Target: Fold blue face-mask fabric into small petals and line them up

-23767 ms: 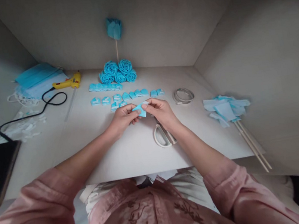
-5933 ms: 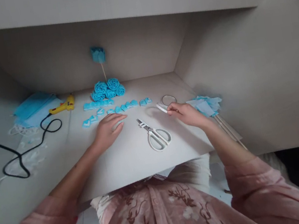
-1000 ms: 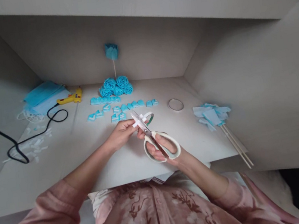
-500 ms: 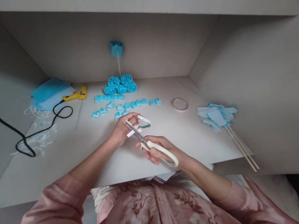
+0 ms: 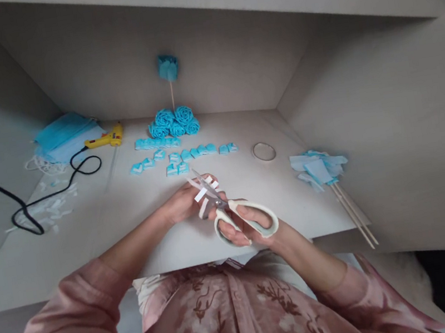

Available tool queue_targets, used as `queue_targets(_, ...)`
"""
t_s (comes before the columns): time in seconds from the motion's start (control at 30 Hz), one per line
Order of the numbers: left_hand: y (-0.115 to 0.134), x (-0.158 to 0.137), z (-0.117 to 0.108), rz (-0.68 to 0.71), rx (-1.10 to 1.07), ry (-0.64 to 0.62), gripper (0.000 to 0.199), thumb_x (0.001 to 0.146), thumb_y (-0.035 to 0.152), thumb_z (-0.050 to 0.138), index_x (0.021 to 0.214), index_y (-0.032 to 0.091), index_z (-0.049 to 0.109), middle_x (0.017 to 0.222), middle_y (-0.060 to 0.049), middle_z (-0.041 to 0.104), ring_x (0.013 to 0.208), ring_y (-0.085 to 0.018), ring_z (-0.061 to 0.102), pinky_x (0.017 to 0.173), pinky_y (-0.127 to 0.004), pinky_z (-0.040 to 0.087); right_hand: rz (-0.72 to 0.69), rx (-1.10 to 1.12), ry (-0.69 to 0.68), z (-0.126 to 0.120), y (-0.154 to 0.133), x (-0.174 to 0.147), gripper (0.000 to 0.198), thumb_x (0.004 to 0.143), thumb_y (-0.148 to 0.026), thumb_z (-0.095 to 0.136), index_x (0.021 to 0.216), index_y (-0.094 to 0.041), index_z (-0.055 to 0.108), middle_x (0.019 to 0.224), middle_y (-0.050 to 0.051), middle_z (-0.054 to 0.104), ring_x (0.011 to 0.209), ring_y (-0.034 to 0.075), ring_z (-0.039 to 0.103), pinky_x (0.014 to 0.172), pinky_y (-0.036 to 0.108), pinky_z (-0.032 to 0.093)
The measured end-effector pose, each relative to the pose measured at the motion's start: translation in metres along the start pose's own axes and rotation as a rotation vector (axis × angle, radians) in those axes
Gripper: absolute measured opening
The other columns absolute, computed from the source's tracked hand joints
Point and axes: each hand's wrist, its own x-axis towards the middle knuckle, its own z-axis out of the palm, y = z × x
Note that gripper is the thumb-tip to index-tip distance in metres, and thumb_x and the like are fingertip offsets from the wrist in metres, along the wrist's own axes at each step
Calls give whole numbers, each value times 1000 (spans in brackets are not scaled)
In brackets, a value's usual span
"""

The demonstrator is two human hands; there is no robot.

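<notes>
My left hand (image 5: 182, 204) reaches over the middle of the table, its fingers closed on a narrow white strip (image 5: 200, 194), curled and partly hidden behind the blades. My right hand (image 5: 255, 217) grips scissors (image 5: 220, 204) with cream handles, fingers and thumb through the loops. The scissor blades are parted and lie across the white strip, by the left fingertips. Just beyond the hands lie several small folded blue pieces (image 5: 203, 150) in loose rows. Behind those, several blue rolled roses (image 5: 173, 123) are stacked together.
A yellow glue gun (image 5: 105, 138) with a black cord (image 5: 21, 206) lies left, beside blue face masks (image 5: 63, 132). White scraps (image 5: 57, 206) are scattered there. To the right are a ring-shaped roll (image 5: 264, 151) and sticks (image 5: 354, 213) with blue-white pieces. A blue flower on a stick (image 5: 168, 68) stands behind.
The scissors have opened wider, with their handles spread apart. Both hands sit closer together, and the white strip has shifted among the left fingers. The view has moved slightly.
</notes>
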Motion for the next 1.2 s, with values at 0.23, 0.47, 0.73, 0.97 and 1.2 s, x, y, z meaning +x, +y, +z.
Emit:
queue_targets(0.23,6,2,-2,106,-41,50,28,82,37,71,90,15,57,92,-10,73,83,-23,72,69,-33,56,50,-266,63,0,1,-3,49,82,-51,69,111,-12,64,66,-3,52,46,4,42,43,20,29)
queue_targets(0.47,11,7,-15,226,95,205,28,76,28,77,86,16,54,90,-9,75,72,-18,71,64,-28,51,131,-615,233,10,12,0,43,77,-46,74,106,-15,68,62,-6,50,49,5,40,46,20,32)
queue_targets(0.73,23,9,-18,315,80,341,23,77,27,73,87,14,56,88,-7,74,64,-15,69,61,-26,50,47,-753,237,10,9,0,44,77,-48,74,108,-18,65,75,-2,57,58,8,45,53,21,36)
queue_targets(0.97,26,5,-17,277,-54,235,18,81,20,61,97,12,62,98,-13,75,73,-20,71,63,-30,52,84,-633,192,-29,-25,-29,55,83,-59,64,115,-14,59,79,1,54,56,8,49,50,24,39)
queue_targets(1.2,23,6,-17,240,-71,181,21,82,22,61,99,11,64,100,-14,75,77,-23,72,67,-33,53,189,-642,129,-23,-18,-21,53,84,-59,62,109,-13,61,81,2,58,59,8,51,53,24,43)
